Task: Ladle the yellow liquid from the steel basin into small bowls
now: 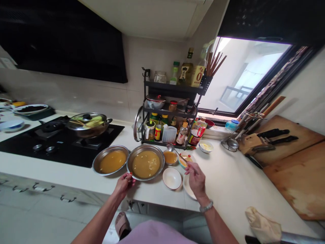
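Observation:
My left hand [124, 184] grips the near rim of a steel bowl [145, 165] filled with yellow-brown liquid. A second steel bowl [110, 160] with the same liquid sits touching it on the left. My right hand [195, 178] is closed on the handle of a metal spoon [175, 151], whose head hangs over a small bowl of orange sauce [170, 157]. Beside that is a small bowl with orange contents [185, 159]. An empty white bowl [172, 178] and a white plate [187, 188] lie just below my right hand.
A black spice rack [172, 112] with bottles and jars stands behind the bowls. A lidded pan [87, 124] sits on the black hob [58, 142] at left. A small white bowl [206, 146], a knife block [250, 142] and wooden boards [297, 162] lie to the right. A beige cloth [262, 225] sits near the counter edge.

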The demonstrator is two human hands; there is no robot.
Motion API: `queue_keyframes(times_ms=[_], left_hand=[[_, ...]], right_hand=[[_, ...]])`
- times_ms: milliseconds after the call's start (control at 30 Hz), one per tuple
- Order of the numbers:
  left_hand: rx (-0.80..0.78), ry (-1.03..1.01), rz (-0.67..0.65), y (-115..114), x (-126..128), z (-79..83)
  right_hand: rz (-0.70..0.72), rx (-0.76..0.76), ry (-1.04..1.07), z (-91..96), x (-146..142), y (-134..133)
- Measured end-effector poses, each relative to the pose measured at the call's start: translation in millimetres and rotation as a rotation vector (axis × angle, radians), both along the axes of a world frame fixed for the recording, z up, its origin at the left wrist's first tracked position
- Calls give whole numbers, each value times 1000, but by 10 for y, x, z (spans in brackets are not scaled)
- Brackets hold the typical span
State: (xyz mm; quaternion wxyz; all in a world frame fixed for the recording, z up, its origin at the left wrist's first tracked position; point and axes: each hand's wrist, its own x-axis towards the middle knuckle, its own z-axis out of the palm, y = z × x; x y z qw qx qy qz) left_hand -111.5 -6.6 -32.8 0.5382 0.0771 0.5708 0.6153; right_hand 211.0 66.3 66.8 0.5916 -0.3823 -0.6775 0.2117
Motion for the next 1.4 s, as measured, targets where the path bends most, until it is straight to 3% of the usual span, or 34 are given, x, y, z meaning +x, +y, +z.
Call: queue_keyframes(times_ms=[100, 167, 433, 667, 1100, 1400], left_hand=[[-7, 6, -4, -2, -4, -3], [-7, 8, 2, -4, -5, -10], [-2, 1, 8, 0, -21, -53], [14, -18, 33, 0, -23, -88], [9, -12, 22, -3, -4, -38], [3, -24, 29, -3, 13, 13]], right_hand=[[-248, -151, 29, -9, 286, 64], [-343, -233, 41, -39, 441, 77], [-375, -402, 161, -228, 598, 18], [-466, -461, 446, -323, 710, 144], [-453, -438, 518, -117, 698, 171], [-272, -443, 495, 114, 259, 164]])
